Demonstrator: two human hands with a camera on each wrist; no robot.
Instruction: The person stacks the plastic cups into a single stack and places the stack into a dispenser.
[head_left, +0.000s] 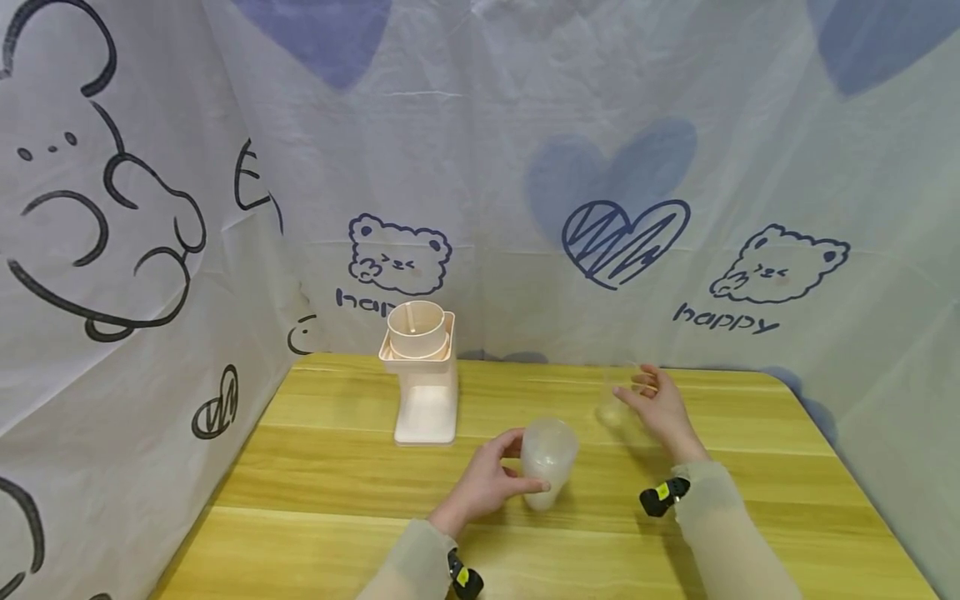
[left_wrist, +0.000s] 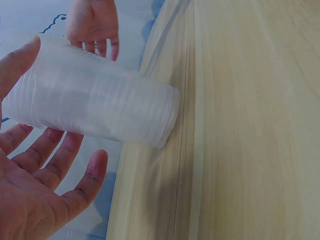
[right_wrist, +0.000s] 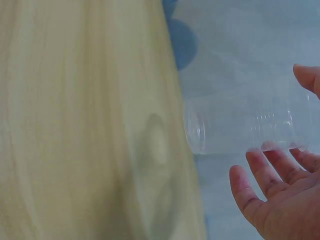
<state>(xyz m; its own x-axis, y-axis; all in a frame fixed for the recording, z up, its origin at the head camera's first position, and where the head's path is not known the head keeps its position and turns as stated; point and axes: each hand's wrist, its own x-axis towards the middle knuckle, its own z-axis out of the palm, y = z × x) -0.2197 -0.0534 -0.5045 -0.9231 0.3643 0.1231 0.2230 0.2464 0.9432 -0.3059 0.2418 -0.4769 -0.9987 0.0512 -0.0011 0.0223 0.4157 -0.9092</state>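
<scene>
My left hand [head_left: 487, 479] grips a stack of clear plastic cups [head_left: 550, 458] near the front middle of the table. In the left wrist view the thumb lies on one side of the cup stack [left_wrist: 100, 95] and fingertips touch the other. Farther back and to the right, my right hand [head_left: 660, 412] holds a single clear plastic cup [head_left: 613, 404], faint against the wood. From the right wrist, this cup [right_wrist: 225, 122] shows between the thumb and the fingertips, its base by the table's edge.
A cream-coloured stand with a round cup-like top [head_left: 420, 375] stands at the back left of the wooden table [head_left: 315, 483]. White cloth [head_left: 487, 125] printed with hearts and bears hangs behind and along the left side.
</scene>
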